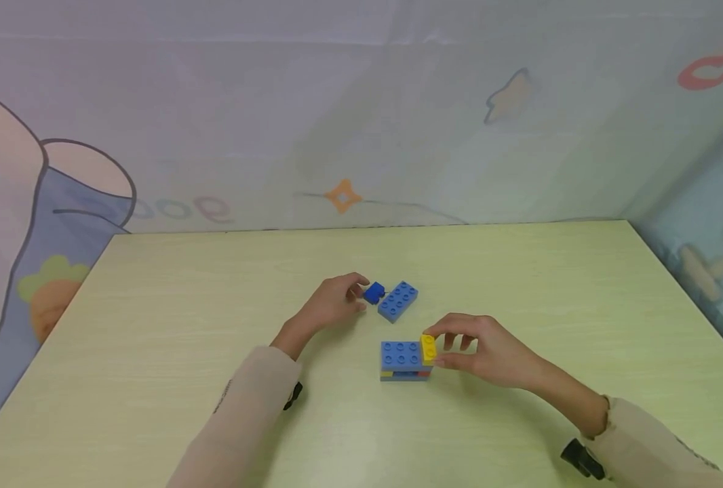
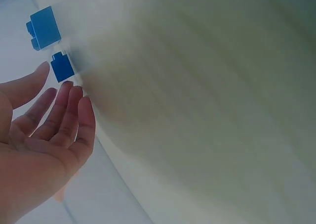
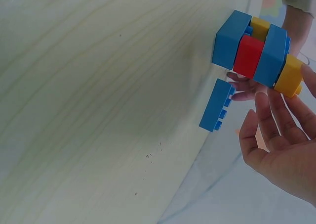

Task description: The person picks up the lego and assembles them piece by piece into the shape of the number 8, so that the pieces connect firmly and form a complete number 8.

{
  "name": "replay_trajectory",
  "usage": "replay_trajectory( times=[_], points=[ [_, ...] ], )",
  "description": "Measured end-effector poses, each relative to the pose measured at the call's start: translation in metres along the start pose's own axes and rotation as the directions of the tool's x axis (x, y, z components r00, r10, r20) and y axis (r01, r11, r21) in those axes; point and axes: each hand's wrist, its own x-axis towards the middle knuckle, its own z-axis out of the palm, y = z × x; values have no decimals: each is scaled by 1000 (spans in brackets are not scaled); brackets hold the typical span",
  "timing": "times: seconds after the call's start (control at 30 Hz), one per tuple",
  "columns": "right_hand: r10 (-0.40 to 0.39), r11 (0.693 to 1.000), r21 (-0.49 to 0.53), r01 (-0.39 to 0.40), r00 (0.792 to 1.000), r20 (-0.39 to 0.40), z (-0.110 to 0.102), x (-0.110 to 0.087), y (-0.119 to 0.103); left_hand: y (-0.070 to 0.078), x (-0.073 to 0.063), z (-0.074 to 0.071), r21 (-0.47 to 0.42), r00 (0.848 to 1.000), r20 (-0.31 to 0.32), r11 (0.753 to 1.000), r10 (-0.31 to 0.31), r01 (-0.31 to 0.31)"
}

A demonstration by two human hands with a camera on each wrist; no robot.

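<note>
My right hand (image 1: 492, 349) pinches a small yellow toy brick (image 1: 428, 348) between thumb and finger at the right end of a brick stack (image 1: 400, 355). In the right wrist view the stack shows two blue layers with a red brick (image 3: 248, 56) and another yellow brick (image 3: 259, 28) between them; the pinched yellow one sits against the upper blue layer. Farther back, my left hand (image 1: 332, 301) has its fingers loosely bent beside a small dark blue brick (image 1: 374, 293). Thumb and fingertips lie around that brick in the left wrist view, apparently just short of it.
A long blue brick (image 1: 397, 301) lies studs up just right of the small dark blue one, behind the stack. The pale wooden table (image 1: 184, 325) meets a printed cloth backdrop (image 1: 245, 122) at its far edge. Another cloth wall (image 1: 697, 203) stands on the right.
</note>
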Motion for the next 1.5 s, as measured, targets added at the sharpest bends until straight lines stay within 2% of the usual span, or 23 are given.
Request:
replay_trajectory(
  times=[0.13, 0.27, 0.5, 0.7, 0.97, 1.2, 1.33, 1.5],
  points=[
    [-2, 1000, 0, 2, 1000, -1, 0, -1, 1, -1, 3, 1, 12, 999, -13, 999, 37, -37],
    [6, 1000, 2, -6, 1000, 3, 0, -1, 1, 0, 10, 2, 50, 998, 3, 997, 66, -66],
    [13, 1000, -1, -13, 1000, 8, -1, 0, 0, 5, 18, 6, 135, 998, 55, 990, 37, -44],
    [3, 1000, 1, -3, 1000, 6, -1, 0, 0, 8, 16, 5, 151, 998, 52, 988, 22, -29],
    [-2, 1000, -1, 2, 1000, 4, -1, -1, 1, -1, 10, -1, 84, 1000, 20, 996, -5, 3],
    [-14, 1000, 1, 14, 1000, -1, -1, -1, 0, -4, -2, -7, 17, 1000, 18, 1000, 20, -21],
    [-10, 1000, 0, 10, 1000, -4, -1, 0, 0, 0, -10, -8, -55, 1000, -5, 998, 2, -2],
    [-5, 1000, -3, 5, 1000, -7, -1, 0, 0, 18, -26, -8, -134, 1000, 8, 991, -15, 15]
  ],
)
